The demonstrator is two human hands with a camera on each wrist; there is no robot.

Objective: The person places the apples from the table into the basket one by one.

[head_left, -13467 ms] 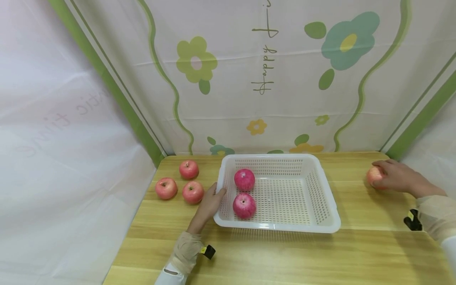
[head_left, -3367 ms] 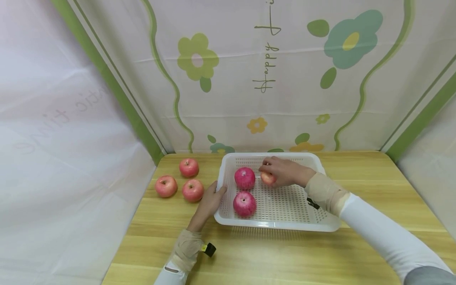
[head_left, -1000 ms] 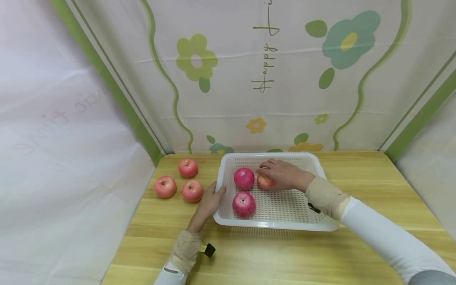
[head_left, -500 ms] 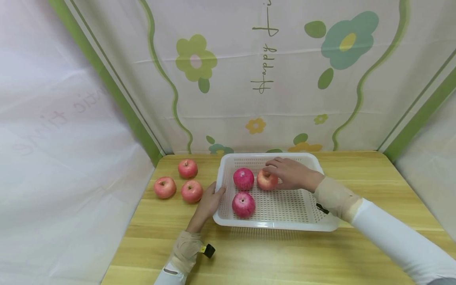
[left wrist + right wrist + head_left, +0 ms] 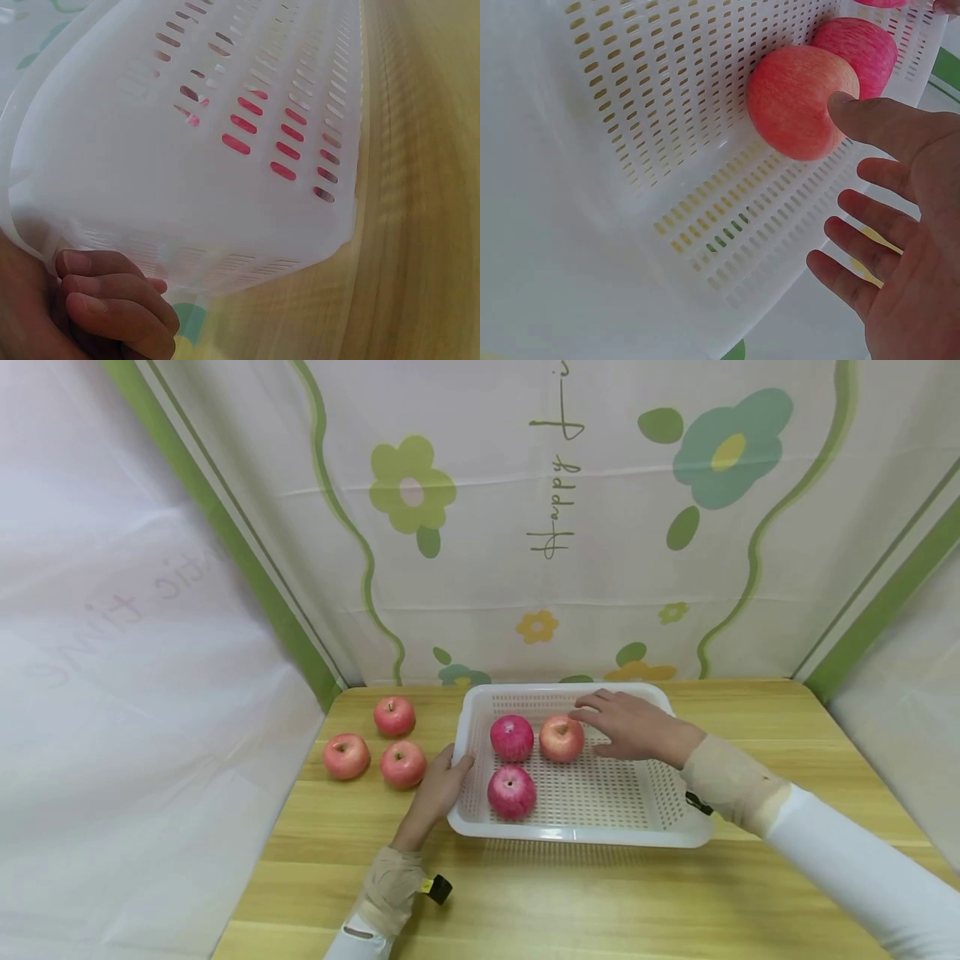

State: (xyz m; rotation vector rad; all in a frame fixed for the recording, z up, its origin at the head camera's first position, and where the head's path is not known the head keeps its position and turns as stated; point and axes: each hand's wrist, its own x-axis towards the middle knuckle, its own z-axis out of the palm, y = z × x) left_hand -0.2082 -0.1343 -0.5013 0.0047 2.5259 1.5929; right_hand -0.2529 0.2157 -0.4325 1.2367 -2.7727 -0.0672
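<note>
A white perforated plastic basket (image 5: 577, 836) stands on the table. My left hand (image 5: 440, 793) grips its left rim; the left wrist view shows the fingers (image 5: 124, 300) curled beneath the edge. Inside the basket are two deep-pink apples, one at the back (image 5: 512, 738) and one in front (image 5: 512, 792). To the right of the back one sits a paler, yellowish-red apple (image 5: 561, 739). My right hand (image 5: 633, 727) hovers over the basket just right of this paler apple, its fingers spread and holding nothing. In the right wrist view the thumb (image 5: 877, 124) overlaps the paler apple (image 5: 799, 101).
Left of the basket, three pink apples lie on the wooden table (image 5: 570, 910): one at the back (image 5: 394, 716), one at the far left (image 5: 347, 756) and one near my left hand (image 5: 403, 765). A flowered cloth (image 5: 480, 568) hangs behind the table.
My right hand carried the paler apple from the table's right side into the basket. It has since let go and drawn back rightward. The left hand stays at the rim.
</note>
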